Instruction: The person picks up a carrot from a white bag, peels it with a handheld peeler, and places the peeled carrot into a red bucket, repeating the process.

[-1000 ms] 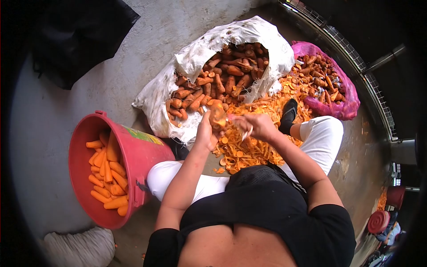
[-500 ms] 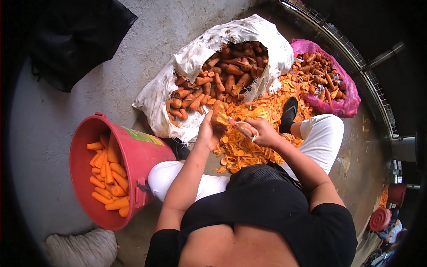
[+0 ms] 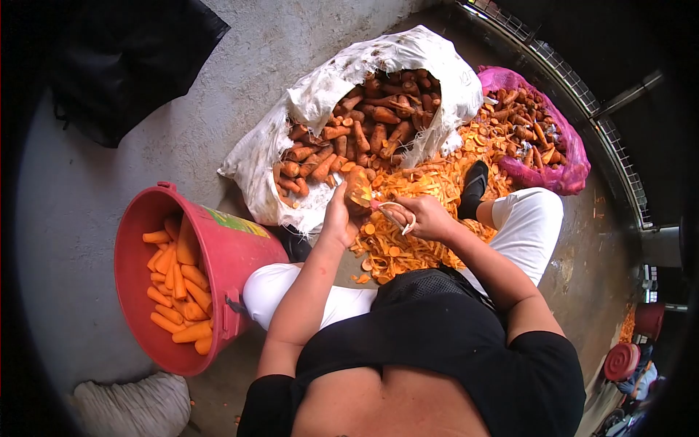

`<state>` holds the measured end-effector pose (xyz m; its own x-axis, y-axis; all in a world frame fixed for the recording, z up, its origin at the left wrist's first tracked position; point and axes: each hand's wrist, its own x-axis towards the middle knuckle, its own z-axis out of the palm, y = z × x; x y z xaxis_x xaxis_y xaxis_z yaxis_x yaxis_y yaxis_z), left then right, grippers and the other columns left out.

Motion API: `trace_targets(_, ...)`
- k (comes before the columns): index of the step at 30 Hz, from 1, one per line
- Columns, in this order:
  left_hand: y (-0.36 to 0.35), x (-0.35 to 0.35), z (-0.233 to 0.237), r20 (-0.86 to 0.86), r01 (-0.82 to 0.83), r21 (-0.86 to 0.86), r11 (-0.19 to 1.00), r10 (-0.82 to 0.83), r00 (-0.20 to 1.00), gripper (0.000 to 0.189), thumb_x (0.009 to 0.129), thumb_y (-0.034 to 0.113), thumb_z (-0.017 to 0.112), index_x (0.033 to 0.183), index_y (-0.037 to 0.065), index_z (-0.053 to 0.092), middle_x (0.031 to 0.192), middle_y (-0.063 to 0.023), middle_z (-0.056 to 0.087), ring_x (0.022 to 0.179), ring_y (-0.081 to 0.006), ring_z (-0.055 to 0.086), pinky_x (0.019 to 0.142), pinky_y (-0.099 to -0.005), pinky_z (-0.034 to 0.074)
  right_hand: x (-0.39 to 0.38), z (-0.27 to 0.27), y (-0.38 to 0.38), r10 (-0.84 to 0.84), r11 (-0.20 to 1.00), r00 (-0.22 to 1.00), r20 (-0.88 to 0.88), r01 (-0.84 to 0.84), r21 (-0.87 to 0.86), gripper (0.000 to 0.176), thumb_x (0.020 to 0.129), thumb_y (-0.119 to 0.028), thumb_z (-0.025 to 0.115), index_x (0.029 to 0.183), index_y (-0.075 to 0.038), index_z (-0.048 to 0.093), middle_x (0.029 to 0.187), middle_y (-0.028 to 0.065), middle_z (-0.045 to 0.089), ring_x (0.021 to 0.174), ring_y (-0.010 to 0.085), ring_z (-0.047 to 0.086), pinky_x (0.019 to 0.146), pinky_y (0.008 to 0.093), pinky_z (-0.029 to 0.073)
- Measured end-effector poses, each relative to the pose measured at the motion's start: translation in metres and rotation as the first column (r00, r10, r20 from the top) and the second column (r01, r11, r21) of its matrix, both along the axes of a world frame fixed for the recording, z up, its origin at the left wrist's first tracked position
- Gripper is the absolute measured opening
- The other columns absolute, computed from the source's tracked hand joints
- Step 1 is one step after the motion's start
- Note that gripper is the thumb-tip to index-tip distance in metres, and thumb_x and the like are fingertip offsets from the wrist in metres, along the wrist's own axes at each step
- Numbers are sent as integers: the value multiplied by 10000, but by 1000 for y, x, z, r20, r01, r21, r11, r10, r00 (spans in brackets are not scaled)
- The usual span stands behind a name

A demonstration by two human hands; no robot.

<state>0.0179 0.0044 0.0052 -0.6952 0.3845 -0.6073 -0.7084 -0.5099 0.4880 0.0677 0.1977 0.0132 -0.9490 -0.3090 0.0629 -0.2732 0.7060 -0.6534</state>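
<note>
Carrot (image 3: pixel 357 192) in left hand (image 3: pixel 336 220), peeler (image 3: pixel 397 207) in right hand (image 3: pixel 424 217)

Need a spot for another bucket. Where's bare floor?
Bare concrete floor lies left of the white sack, between red bucket and black cloth. Crowded: peelings cover it under left hand and right hand, up to the pink sack.
</note>
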Motion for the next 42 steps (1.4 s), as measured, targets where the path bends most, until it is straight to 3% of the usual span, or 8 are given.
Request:
trace_targets(12,-4,11,6,-100,211,85,974,-203,974,411,957,455,392,1109,106,550,827,-27,641,637,-139,599,461,-245,429,-26,-23,49,-206,963,975,-87,218,156,380,936,-436,496,860,-91,635,596,60,606,514,144,602,455,298,490)
trace_targets(14,-7,7,2,-108,244,129,961,-231,967,406,959,445,398,1112,97,541,833,-51,631,626,-147,594,465,-244,438,-25,-25,58,-434,890,901,-9,428,-156,405,939,-433,499,858,-55,624,589,63,602,490,144,579,428,284,463)
trace_targets(16,-9,3,1,-133,232,146,962,-213,968,405,958,444,401,1111,97,541,835,-55,631,642,-144,595,479,-241,443,-36,-16,60,-622,545,712,326,692,-473,412,933,-439,511,792,-58,582,532,28,529,430,119,492,376,259,371)
trace_targets(18,-7,-2,-1,-97,182,107,978,-172,980,410,957,448,403,1122,99,540,850,-51,635,654,-141,597,484,-242,441,-30,-15,62,-71,-153,587,806,792,-590,480,896,-558,501,713,-115,511,461,-48,337,341,80,295,331,237,227)
trace_targets(22,-5,-6,-9,-106,115,-24,993,-117,987,417,952,448,430,1141,95,549,862,-39,633,702,-127,608,494,-253,463,-24,-16,43,-352,774,814,462,531,-345,492,889,-570,509,850,-80,529,499,-48,363,396,67,344,408,206,284)
trace_targets(25,-8,-9,-11,-157,106,-24,994,-108,982,422,954,468,415,1151,119,547,908,-16,643,716,-122,605,526,-255,447,-26,-25,53,141,280,639,756,707,-650,585,904,-586,466,1162,-72,576,514,-56,404,409,49,359,422,191,288)
trace_targets(33,-4,-10,-3,-58,83,50,995,-80,995,419,953,477,399,1149,140,553,929,-13,641,786,-132,607,554,-262,444,-11,-13,13,-103,934,991,87,127,-334,382,878,-442,558,1019,-101,659,679,97,634,600,263,617,566,378,468)
trace_targets(42,-7,-9,-9,-109,104,70,992,-96,989,394,957,463,384,1090,139,565,861,-15,643,703,-132,604,508,-256,423,-17,-5,7,24,999,1000,-2,-24,-41,268,817,-385,624,862,-122,641,659,161,594,611,371,579,546,433,449)
